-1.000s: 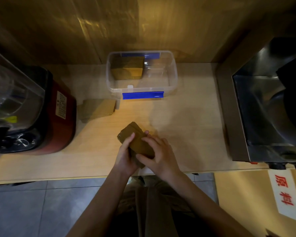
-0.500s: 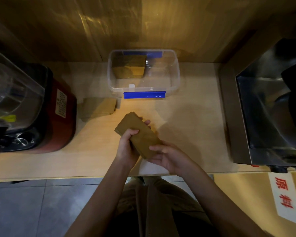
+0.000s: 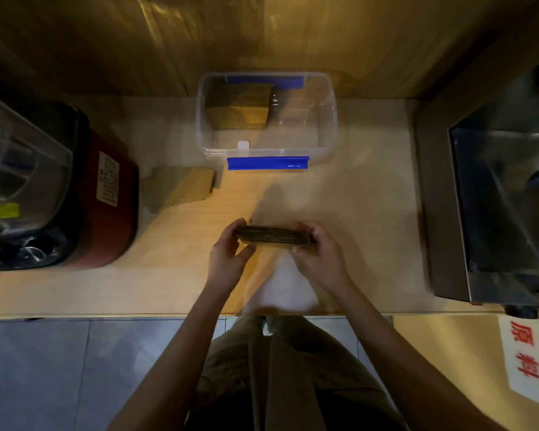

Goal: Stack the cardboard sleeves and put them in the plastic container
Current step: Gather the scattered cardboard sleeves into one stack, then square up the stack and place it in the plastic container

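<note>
Cardboard stack (image 3: 276,237) lies crosswise near the bench's front edge, both hands' fingers (image 3: 242,223) pinching its ends; container (image 3: 333,119) straight beyond.

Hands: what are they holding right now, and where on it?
A stack of cardboard sleeves, edge-on; left hand grips its left end, right hand its right end.

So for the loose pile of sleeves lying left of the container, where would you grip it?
Probably by its two short ends, one hand at each, coming from above. The loose pile of sleeves lies flat on the counter, so pinching the ends keeps the layers squared. That matches how the left hand and right hand clamp the held stack endwise.
</note>
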